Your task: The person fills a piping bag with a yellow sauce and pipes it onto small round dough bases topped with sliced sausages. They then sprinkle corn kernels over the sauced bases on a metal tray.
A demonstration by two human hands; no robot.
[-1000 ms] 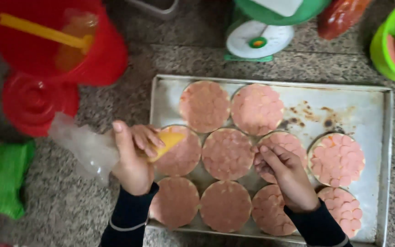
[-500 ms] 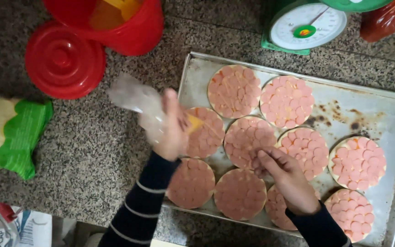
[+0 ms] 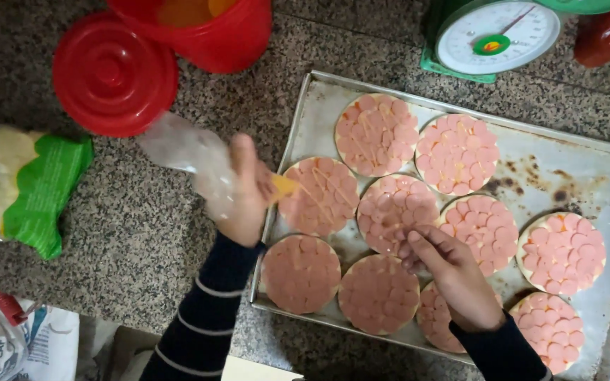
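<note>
Piping bag point(image 3: 192, 159): clear, crinkled plastic with a yellow-orange tip, held over the left edge of the tray, its tip above a middle-row round.
Left hand point(image 3: 245, 194): fingers clamped around the narrow end of the bag; dark sleeve with pale stripes.
Right hand point(image 3: 453, 271): fingers drawn together, tips resting on a centre round; dark sleeve.
Rounds point(image 3: 377, 134): ten flat discs tiled with thin pink sausage slices; thin yellow lines cross several.
Tray point(image 3: 580, 173): shallow rectangular metal sheet, dull, with brown baked-on stains.
Counter point(image 3: 142, 233): speckled grey stone.
Lid point(image 3: 114, 74): round, ribbed red plastic, beside a red bucket point(image 3: 213, 32).
Scale point(image 3: 495, 35): green body, white dial, behind the tray.
Packet point(image 3: 26, 187): green and clear, at the left.
</note>
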